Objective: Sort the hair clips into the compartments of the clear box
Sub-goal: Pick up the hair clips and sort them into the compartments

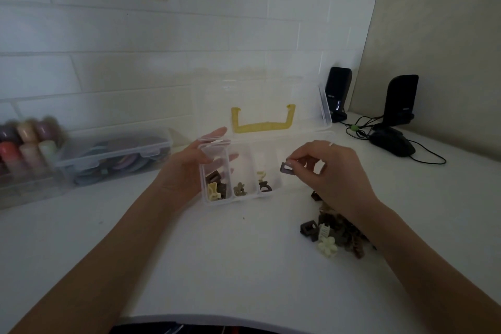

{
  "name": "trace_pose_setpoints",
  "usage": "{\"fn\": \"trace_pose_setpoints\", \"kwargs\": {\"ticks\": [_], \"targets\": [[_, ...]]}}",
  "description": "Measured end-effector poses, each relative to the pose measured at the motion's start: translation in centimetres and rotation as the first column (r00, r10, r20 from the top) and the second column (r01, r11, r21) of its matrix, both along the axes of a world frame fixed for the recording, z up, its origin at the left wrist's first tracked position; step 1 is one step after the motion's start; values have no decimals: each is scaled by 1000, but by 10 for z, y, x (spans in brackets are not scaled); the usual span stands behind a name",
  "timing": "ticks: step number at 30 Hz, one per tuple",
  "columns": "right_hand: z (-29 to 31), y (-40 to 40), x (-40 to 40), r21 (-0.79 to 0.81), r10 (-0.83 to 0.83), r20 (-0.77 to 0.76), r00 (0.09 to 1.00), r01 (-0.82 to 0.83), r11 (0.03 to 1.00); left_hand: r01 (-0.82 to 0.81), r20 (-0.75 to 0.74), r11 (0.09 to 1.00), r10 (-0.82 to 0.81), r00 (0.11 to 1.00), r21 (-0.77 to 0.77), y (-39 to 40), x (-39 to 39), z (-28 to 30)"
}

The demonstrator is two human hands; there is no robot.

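The clear box [245, 199] stands open on the white table, its lid with a yellow handle [262, 126] leaning back. Its three front compartments hold brown, cream and olive hair clips [216, 187]. My left hand [187, 168] grips the box's left end, fingers behind the wall. My right hand [328, 168] pinches a dark square hair clip [286, 168] just right of the box's right compartment, above the table. A pile of loose hair clips [336, 233] lies under my right wrist, partly hidden by it.
A lidded clear container [113, 154] with coloured items and a rack of coloured bottles [27, 144] stand at the left by the wall. Two black speakers [401, 100], a black mouse [393, 144] and cables sit at the back right.
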State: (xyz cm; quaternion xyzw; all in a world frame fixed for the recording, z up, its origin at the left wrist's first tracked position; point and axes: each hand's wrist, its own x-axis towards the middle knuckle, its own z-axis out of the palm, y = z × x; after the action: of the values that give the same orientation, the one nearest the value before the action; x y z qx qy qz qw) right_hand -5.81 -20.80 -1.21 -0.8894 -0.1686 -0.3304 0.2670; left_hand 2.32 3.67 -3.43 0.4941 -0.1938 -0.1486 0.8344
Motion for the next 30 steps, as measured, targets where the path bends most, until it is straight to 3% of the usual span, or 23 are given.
{"fn": "trace_pose_setpoints", "kwargs": {"ticks": [6, 10, 15, 20, 26, 30], "targets": [[7, 22, -5, 121, 101, 61, 993, -108, 987, 24, 11, 1000, -24, 1000, -16, -2, 2, 0], [13, 66, -1, -21, 244, 72, 967, -243, 970, 7, 34, 1000, -7, 999, 10, -4, -1, -1], [6, 97, 24, -333, 160, 245, 956, -72, 940, 98, 23, 994, -97, 995, -55, -3, -6, 1], [8, 101, 23, -256, 45, 280, 959, 30, 966, 53, 18, 997, -52, 998, -54, -3, -2, -2], [24, 26, 10, -148, 111, -7, 994, -110, 983, 29, 15, 999, -29, 999, -14, -1, 2, -3], [41, -30, -10, 99, 228, -262, 938, -209, 973, 11, 2, 1000, -11, 1000, -3, -4, 1, -3]]}}
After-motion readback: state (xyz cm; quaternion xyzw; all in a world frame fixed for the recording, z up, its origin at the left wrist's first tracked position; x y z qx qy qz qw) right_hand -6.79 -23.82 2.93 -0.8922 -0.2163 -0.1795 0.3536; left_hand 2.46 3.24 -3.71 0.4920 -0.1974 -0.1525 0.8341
